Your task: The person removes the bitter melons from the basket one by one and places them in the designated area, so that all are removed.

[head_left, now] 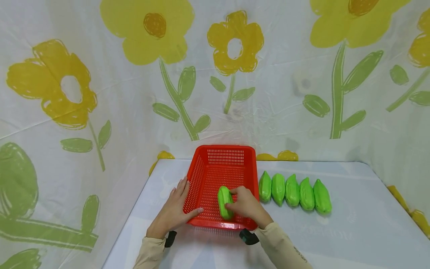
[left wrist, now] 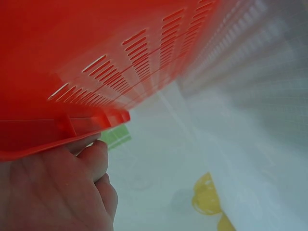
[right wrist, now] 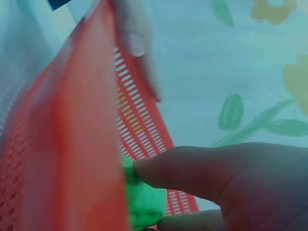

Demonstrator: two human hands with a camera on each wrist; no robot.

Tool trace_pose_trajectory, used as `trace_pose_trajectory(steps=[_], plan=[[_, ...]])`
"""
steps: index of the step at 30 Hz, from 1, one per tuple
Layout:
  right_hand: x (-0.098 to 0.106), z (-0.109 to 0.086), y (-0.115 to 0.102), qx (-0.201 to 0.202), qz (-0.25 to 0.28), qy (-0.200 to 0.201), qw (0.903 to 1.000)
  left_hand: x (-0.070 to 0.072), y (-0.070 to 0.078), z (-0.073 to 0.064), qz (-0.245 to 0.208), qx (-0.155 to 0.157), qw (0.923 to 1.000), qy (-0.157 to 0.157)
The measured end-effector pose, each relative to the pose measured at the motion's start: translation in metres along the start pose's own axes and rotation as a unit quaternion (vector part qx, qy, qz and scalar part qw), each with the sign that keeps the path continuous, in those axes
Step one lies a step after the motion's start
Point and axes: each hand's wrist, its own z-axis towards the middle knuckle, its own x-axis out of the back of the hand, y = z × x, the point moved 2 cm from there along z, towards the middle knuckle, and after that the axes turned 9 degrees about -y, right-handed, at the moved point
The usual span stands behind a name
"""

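My right hand [head_left: 246,203] pinches a bright green, ridged star fruit [head_left: 224,203] between thumb and fingers, over the inside of a red plastic basket [head_left: 246,149]. In the right wrist view, the thumb presses on the green star fruit [right wrist: 147,204], partly hidden behind the basket wall [right wrist: 91,125]. My left hand [head_left: 173,209] rests at the basket's left rim, fingers extended along it and thumb reaching over the front left corner. The left wrist view shows this hand [left wrist: 57,187] against the underside of the red rim [left wrist: 62,137].
Several more green star fruits [head_left: 292,190] lie in a row on the pale table [head_left: 352,224], right of the basket. A white curtain with yellow flowers [head_left: 275,112] hangs behind the table and along its sides.
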Motion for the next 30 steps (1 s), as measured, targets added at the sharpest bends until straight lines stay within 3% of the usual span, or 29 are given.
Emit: trace_pose_trajectory(steps=[10,16,30], plan=[[0.012,-0.006,0.004,0.013,0.076,0.008,0.9970,-0.001,0.001,0.000,0.000,0.006,1.0000,-0.006],[0.022,-0.013,0.007,0.005,0.171,0.000,0.9853,0.000,0.003,0.000,0.004,0.004,1.0000,-0.003],[0.044,-0.028,0.017,0.021,0.265,-0.020,0.9639,0.000,0.003,0.000,0.003,0.012,0.9999,-0.001]])
